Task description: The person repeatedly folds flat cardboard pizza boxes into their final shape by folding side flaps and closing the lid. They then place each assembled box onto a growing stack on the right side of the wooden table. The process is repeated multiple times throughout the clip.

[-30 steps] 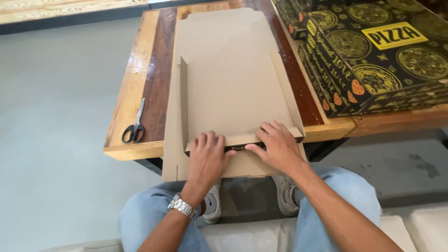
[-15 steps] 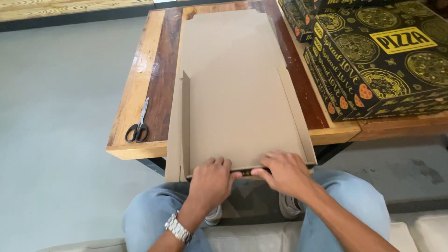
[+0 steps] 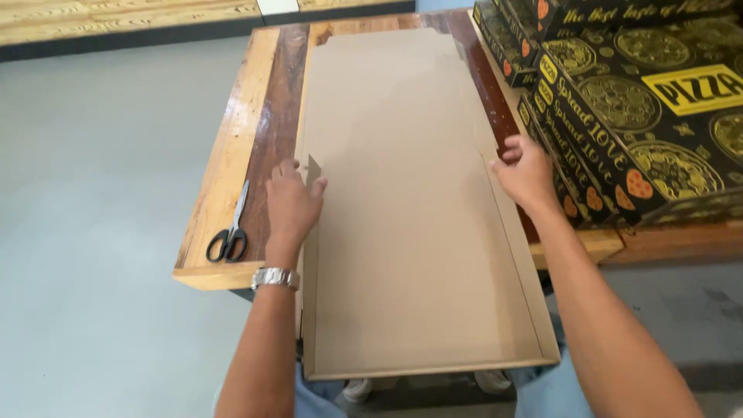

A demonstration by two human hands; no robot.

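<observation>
Step in hand: folding side flaps of flat cardboard box (image 3: 410, 217), lying lengthwise on counter (image 3: 232, 155), near end overhanging.
Left hand (image 3: 292, 203) presses left flap; right hand (image 3: 528, 172) pinches right flap. Hands apart.
Next, by judgement: even upward pull along both creases.
</observation>
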